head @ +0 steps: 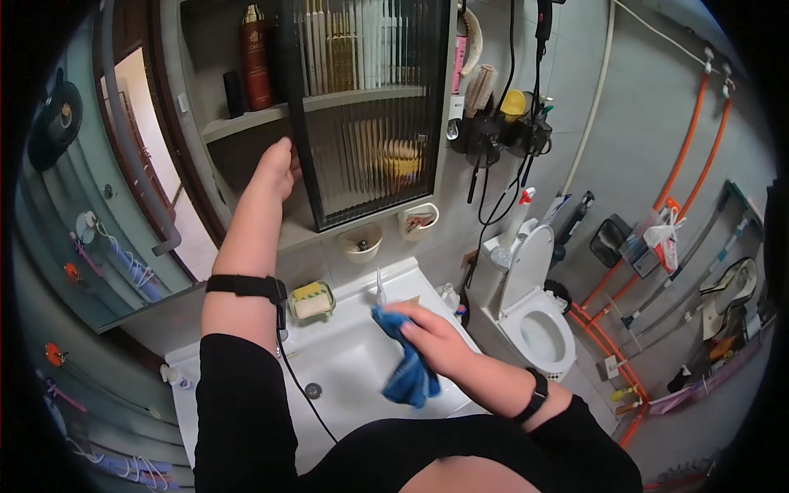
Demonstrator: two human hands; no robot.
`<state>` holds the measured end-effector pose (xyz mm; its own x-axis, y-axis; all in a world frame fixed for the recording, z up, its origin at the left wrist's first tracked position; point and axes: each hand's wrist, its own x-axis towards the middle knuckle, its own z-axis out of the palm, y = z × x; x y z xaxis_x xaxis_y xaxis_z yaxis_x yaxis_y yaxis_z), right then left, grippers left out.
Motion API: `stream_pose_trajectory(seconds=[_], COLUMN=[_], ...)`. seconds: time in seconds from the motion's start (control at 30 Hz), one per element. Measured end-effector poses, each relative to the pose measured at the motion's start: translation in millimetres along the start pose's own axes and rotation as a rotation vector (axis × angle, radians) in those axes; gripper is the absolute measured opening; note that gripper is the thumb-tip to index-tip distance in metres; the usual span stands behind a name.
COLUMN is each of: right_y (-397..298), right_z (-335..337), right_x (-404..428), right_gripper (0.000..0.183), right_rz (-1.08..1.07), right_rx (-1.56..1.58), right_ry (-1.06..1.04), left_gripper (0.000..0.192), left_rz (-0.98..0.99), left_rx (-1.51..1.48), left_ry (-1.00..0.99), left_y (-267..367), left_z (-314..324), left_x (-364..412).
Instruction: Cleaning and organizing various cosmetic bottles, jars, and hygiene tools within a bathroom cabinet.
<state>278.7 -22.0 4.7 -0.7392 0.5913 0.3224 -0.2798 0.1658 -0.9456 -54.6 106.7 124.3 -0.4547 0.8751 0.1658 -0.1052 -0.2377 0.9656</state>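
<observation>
My left hand [278, 169] reaches up to the wall cabinet, at the left edge of its black-framed fluted glass door [370, 132]. Some of its fingers are hard to make out by the frame, so I cannot tell whether they grip it. Left of the door the cabinet shelf [246, 122] is exposed, holding a red-brown pump bottle [256, 61] and a small black container [233, 93]. My right hand [434, 339] holds a crumpled blue cloth [410, 376], which hangs over the right side of the white washbasin [345, 363].
A green soap dish [312, 301] sits at the basin's back rim beside the faucet [380, 285]. Two cream cups [360, 243] hang below the cabinet. Hairbrushes and cords hang near a black holder [484, 138]. To the right stands a toilet [542, 336] with its lid raised.
</observation>
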Motion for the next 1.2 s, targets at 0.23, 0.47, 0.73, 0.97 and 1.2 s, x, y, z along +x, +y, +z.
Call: stream_pose_trajectory(seconds=[0.23,0.47,0.73,0.97,1.2], right_y=[-35,-31,-21,-12,-11], right_z=[38,41,28,20,21], right_x=[60,86,101,112,116], right_gripper=[0.032,0.034,0.038,0.041,0.040], right_rz=[0.010,0.139,0.199,0.189,0.165], right_rx=[0.198,0.259,0.152,0.151,0.110], right_ry=[0.078,0.283,0.393,0.419,0.465], left_gripper=[0.020,0.025,0.026,0.028,0.029], left_rz=[-0.158,-0.221,-0.199,-0.192,-0.194], left_rx=[-0.250,0.236,0.389,0.329,0.278], left_ry=[-0.307,-0.405,-0.475,-0.486,-0.488], left_y=[-11,-35,-32,-30,-33], left_z=[12,5,46,51,50], left_x=[15,89,80,69,64])
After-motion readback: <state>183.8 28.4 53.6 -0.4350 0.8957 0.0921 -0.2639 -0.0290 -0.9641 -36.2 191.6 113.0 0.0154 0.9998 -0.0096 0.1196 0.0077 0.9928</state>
